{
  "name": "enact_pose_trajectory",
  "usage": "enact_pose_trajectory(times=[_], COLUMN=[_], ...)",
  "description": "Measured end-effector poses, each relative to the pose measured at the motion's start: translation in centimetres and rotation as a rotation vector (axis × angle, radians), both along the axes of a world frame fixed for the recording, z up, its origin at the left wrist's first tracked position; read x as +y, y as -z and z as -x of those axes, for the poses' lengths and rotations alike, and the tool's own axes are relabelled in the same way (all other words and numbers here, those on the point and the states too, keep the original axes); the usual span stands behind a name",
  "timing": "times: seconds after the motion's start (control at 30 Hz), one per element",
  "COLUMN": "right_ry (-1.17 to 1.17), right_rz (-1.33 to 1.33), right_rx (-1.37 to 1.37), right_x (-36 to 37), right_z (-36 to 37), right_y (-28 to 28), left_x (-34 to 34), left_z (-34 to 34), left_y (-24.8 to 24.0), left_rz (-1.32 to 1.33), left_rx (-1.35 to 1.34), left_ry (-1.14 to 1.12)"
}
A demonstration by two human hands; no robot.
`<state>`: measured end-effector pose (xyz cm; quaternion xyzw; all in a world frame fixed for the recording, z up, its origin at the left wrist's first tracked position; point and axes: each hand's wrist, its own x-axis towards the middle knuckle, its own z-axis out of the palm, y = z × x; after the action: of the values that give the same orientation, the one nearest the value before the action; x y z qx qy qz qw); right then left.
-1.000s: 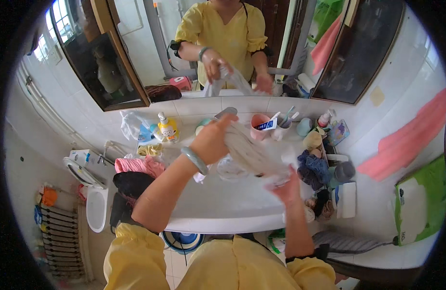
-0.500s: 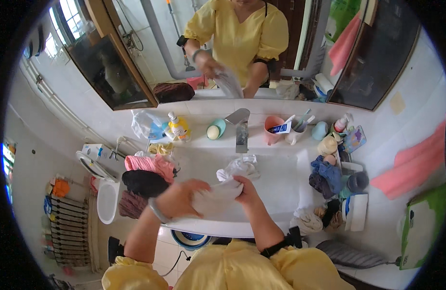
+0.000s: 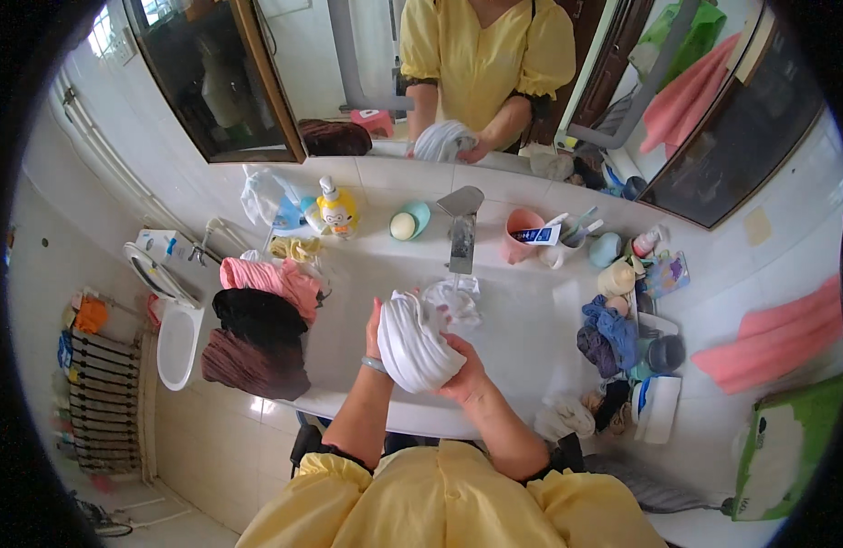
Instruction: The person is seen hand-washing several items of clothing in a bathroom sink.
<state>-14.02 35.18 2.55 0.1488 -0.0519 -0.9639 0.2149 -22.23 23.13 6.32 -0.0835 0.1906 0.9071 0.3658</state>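
A white cloth (image 3: 416, 345), gathered into a folded bundle, is held between my two hands over the near side of the sink (image 3: 348, 283). My left hand (image 3: 376, 336) grips its left side, most of the fingers hidden by the cloth. Around the lower right of the bundle curls my right hand (image 3: 469, 371). Just beyond, a second white cloth (image 3: 461, 301) lies wet in the sink, below the metal tap (image 3: 461, 230), from which water seems to run.
Pink (image 3: 275, 285), black (image 3: 261, 320) and brown cloths (image 3: 255, 361) pile on the sink's left edge. Along the back ledge stand a yellow pump bottle (image 3: 337, 210), a soap dish (image 3: 410, 222) and a pink cup (image 3: 523, 236). Blue clothes (image 3: 611, 331) and bottles crowd the right side.
The white cloth, stretched and blurred between my hands before, is now a compact bundle. My left hand has moved to the bundle's side. The view has shifted slightly.
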Motion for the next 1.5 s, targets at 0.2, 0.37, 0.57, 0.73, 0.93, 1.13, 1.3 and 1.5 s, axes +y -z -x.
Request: enact_pose_trajectory(times=[0.2, 0.37, 0.57, 0.73, 0.93, 1.13, 1.3, 1.5], right_ry=[-0.213, -0.387, -0.568, -0.520, 0.031, -0.004, -0.679, -0.633], right_rz=[-0.607, -1.185, -2.104, -2.216, -2.498, -2.899, -2.821, -3.051], right_rx=[0.035, 0.285, 0.316, 0.172, 0.154, -0.266, -0.790, -0.705], right_x=[2.5, 1.9, -0.2, -1.8, 4.3, 10.5, 12.6, 10.7], right_z=[-0.8, 0.7, 0.8, -2.1, -9.0, -19.6, -23.3, -21.2], right_y=[0.3, -2.7, -0.4, 2.3, -2.1, -6.8, -2.1, -4.2], left_x=[-1.1, 0.2, 2.6, 3.8, 8.5, 11.9, 9.7, 4.4], left_z=[3.0, 3.7, 2.9, -0.3, -5.6, -9.9, -9.3, -6.6], left_y=[3.9, 3.3, 5.9, 6.0, 1.9, 1.1, 6.0, 10.9], left_rz=[0.339, 0.433, 1.138, 1.657, 1.043, 0.732, 0.824, 1.047], left_rx=[0.035, -0.006, 0.404, 1.022, 0.516, 0.693, 0.420, 0.305], left_ry=[0.068, 0.254, 0.327, 0.356, 0.278, 0.501, 0.647, 0.529])
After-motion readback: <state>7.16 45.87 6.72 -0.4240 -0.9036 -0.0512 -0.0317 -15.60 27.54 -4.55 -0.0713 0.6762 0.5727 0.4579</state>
